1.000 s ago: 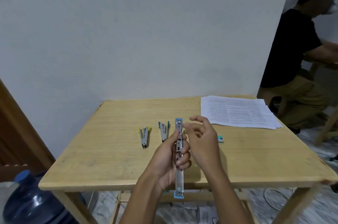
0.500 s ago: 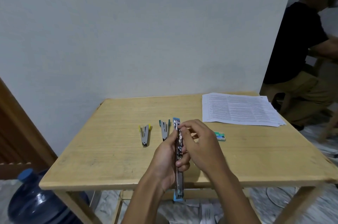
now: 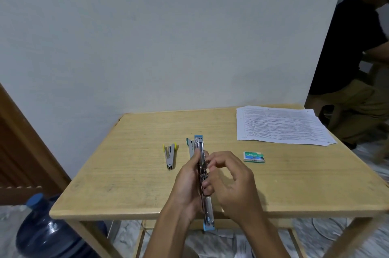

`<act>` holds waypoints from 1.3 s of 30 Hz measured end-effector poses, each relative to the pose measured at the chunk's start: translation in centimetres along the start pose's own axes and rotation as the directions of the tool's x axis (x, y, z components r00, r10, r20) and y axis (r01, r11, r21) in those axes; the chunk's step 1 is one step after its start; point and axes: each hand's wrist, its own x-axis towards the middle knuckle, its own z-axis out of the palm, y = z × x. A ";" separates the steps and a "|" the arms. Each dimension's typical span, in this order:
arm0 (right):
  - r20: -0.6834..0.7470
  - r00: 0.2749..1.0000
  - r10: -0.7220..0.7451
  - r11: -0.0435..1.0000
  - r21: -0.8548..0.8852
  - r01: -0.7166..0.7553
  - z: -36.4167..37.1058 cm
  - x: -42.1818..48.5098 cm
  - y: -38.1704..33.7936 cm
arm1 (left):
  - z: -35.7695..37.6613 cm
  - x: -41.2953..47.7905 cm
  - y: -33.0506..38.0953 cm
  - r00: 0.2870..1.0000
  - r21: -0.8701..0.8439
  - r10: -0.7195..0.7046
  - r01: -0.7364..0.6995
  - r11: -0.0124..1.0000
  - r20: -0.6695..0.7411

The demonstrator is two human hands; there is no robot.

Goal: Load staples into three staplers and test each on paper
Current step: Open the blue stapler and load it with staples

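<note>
Item: blue-tipped stapler [image 3: 203, 175], swung open into one long flat strip and held above the bench [image 3: 126, 173]. Its long axis runs straight away from the person. The far blue tip is over the bench top and the near blue tip hangs out past the bench's near edge.

Grip, left hand [image 3: 186, 184]: curled round the stapler's middle from its left side, thumb along the upper part.

Grip, right hand [image 3: 233, 182]: fingers bent, their tips at the stapler's right flank around mid-length. Whether they pinch a strip of staples or only touch the metal cannot be told.

Judgement: loading is under way. A strip must lie parallel to that long axis to drop into the channel, and the right hand is the one free to feed it.

Left of the stapler's far tip: green-tipped stapler [image 3: 190, 148], just beside it and partly hidden. Further left is the yellow-tipped stapler [image 3: 170, 155], apart from both. Both lie on the bench.

Right of the stapler: staple box [image 3: 254, 157], nearer the right hand, with bare bench between.

Further right and beyond: printed paper stack [image 3: 280, 126], near the bench's far right corner.

Below and left of the stapler: water bottle [image 3: 48, 230] on the floor.

Far right: a second person [image 3: 353, 47], well apart.
</note>
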 end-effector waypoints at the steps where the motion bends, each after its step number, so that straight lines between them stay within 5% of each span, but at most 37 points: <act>1: -0.012 0.999 0.040 0.998 0.055 -0.039 -0.1 0.2 -0.5 | 0.1 -0.2 0.0 1.000 -0.009 0.006 -0.006 1.000 0.008; 4: -0.041 0.992 0.122 0.990 0.071 -0.119 -0.3 1.0 -1.7 | 0.2 -0.4 -0.1 0.999 0.022 0.035 -0.035 0.999 0.010; 8: 0.023 0.989 0.146 0.976 -0.165 -0.140 -0.4 1.8 -0.7 | 0.0 -0.4 0.0 0.998 0.112 0.062 -0.063 0.992 0.012; 20: 0.142 0.963 0.228 0.951 -0.247 -0.188 -0.4 1.7 -0.5 | -0.6 -0.3 -0.2 0.996 0.228 0.082 -0.084 0.970 0.022; 39: 0.128 0.972 0.195 0.936 -0.321 -0.145 -0.9 1.0 0.6 | -0.6 -0.3 0.0 0.999 0.058 0.033 -0.033 0.998 -0.011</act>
